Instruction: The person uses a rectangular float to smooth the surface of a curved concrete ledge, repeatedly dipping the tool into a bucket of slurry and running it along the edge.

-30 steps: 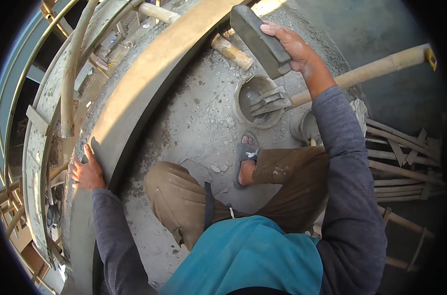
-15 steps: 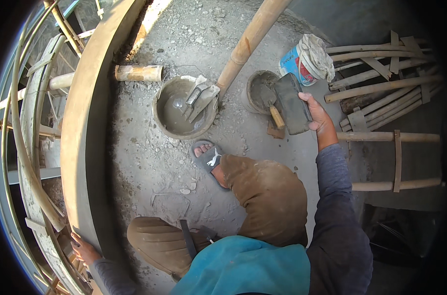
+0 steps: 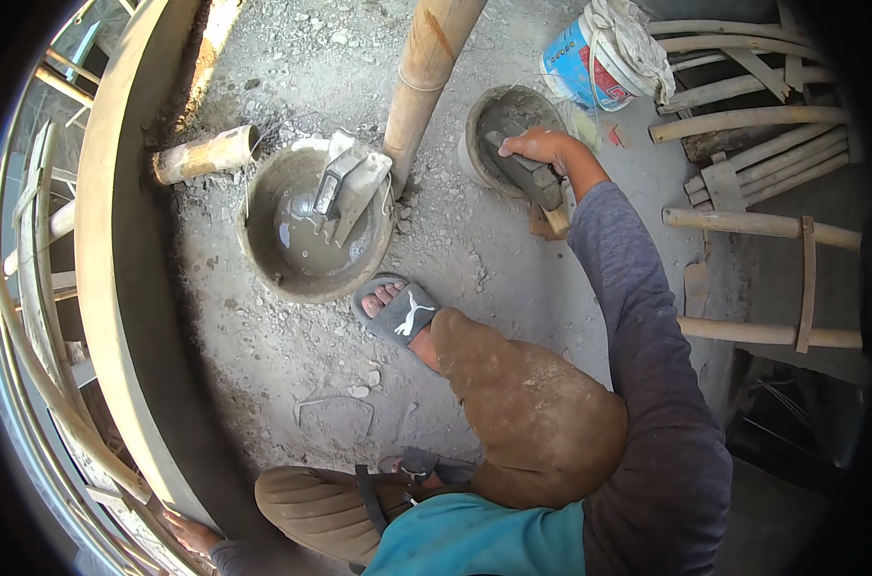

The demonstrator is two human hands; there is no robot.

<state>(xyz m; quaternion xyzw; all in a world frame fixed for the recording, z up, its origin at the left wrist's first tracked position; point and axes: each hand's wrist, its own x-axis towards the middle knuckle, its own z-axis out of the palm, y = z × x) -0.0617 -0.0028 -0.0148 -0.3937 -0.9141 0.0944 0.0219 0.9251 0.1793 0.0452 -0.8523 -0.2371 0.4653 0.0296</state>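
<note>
My right hand (image 3: 549, 152) is closed on a grey, mortar-coated plastering float (image 3: 520, 173), which is tipped down into a small mortar bucket (image 3: 470, 144) at the right. My hand hides part of the float. A wooden trowel handle (image 3: 557, 219) shows at the bucket's near rim, its blade out of sight. At the lower left, my left hand (image 3: 194, 534) rests against the outer side of a low plastered wall (image 3: 119, 259), fingers stretched out along it. A larger bucket (image 3: 253, 240) of greyish water stands left of centre, with metal-bladed tools (image 3: 351, 192) leaning inside.
A bamboo pole (image 3: 426, 77) rises between the buckets. A blue and white pail (image 3: 575, 62) with a pale sack over it stands at the far right. Bamboo ladder-like frames (image 3: 743, 226) line the right side. Bamboo scaffolding (image 3: 47, 384) runs outside the wall. Grit and rubble cover the floor (image 3: 292, 384).
My right hand has moved left with the float, from beside the small bucket to over it, tilting the float inside. My left hand has slid nearer along the wall. The view has shifted.
</note>
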